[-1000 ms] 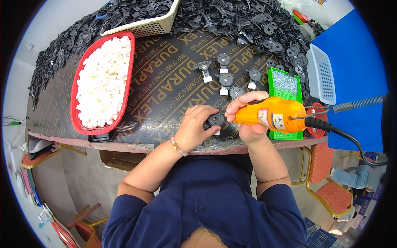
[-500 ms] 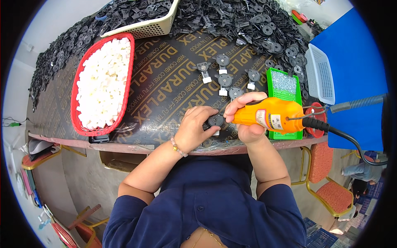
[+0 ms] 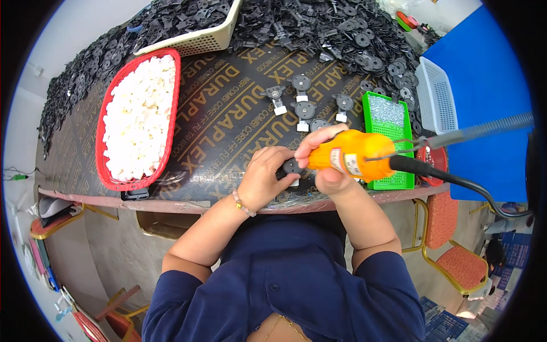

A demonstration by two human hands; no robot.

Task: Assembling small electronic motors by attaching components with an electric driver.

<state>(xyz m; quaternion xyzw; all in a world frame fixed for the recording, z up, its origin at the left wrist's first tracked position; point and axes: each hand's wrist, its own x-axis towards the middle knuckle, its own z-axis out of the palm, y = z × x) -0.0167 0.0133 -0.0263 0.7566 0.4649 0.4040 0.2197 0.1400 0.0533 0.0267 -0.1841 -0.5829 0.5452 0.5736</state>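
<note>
My right hand (image 3: 329,162) grips an orange electric screwdriver (image 3: 358,157) with a black cable, its tip pointing left at a small black round plastic part (image 3: 292,166). My left hand (image 3: 265,175) pinches that part against the dark printed board table (image 3: 222,122) near its front edge. Just beyond the hands lie several black parts with white pieces fitted (image 3: 302,102), set out in loose rows.
A red oval basket of small white pieces (image 3: 137,119) stands at the left. A cream basket (image 3: 199,34) and a big heap of black parts (image 3: 342,28) fill the back. A green tray of screws (image 3: 390,122), a white basket (image 3: 439,94) and a small red dish (image 3: 430,165) are at the right.
Almost nothing differs. Both hands stay at the table's front edge with the screwdriver on the black part; the screwdriver has shifted only very slightly.
</note>
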